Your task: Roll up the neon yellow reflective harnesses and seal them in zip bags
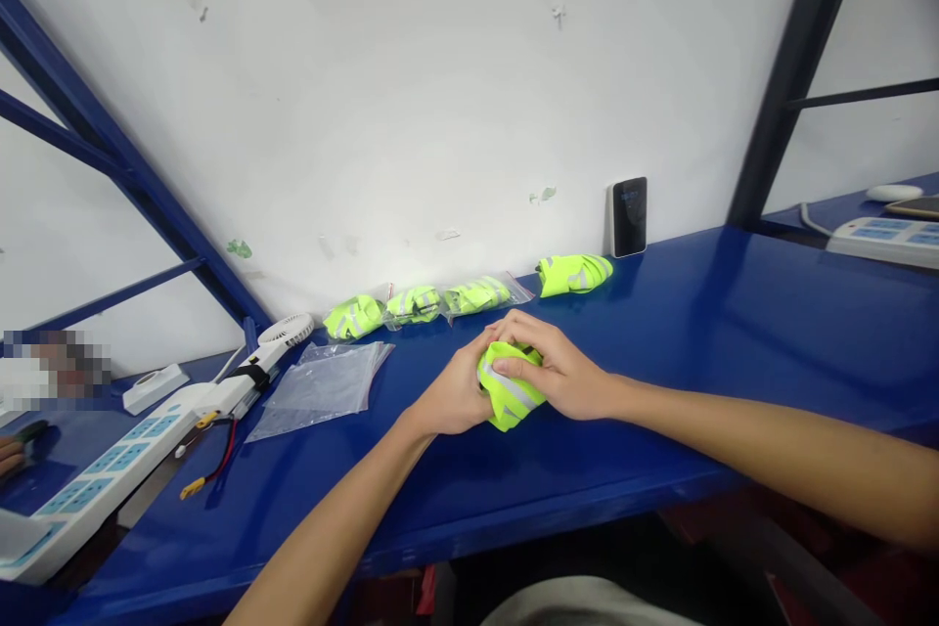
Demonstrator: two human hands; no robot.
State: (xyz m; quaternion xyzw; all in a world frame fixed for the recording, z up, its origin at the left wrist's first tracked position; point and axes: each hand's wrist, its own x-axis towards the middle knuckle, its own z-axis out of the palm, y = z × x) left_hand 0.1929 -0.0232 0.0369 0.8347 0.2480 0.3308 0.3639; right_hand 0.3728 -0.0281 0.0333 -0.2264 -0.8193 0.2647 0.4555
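Observation:
Between my two hands is a bundled yellow-green reflective vest [514,398] with silver-grey stripes, held above the front part of the blue table. My left hand [461,389] wraps its left side, and part of those fingers is hidden behind the cloth. From the right, my right hand [561,370] closes over the top, its thumb pressed across the front. Along the wall lie several similar bundles: one bundle [353,318] at the left, two more in clear bags, and a loose bundle [574,274] farther right. A stack of clear plastic bags [323,383] lies flat left of my hands.
A white power strip [110,474] runs along the table's left side, with a small white fan [288,330] and a red-black cable with yellow connectors [220,460] beside it. A black-screened device [629,217] leans at the wall. Blue frame posts [139,156] flank the blue table [704,352]. Another person's hand [11,455] is at far left.

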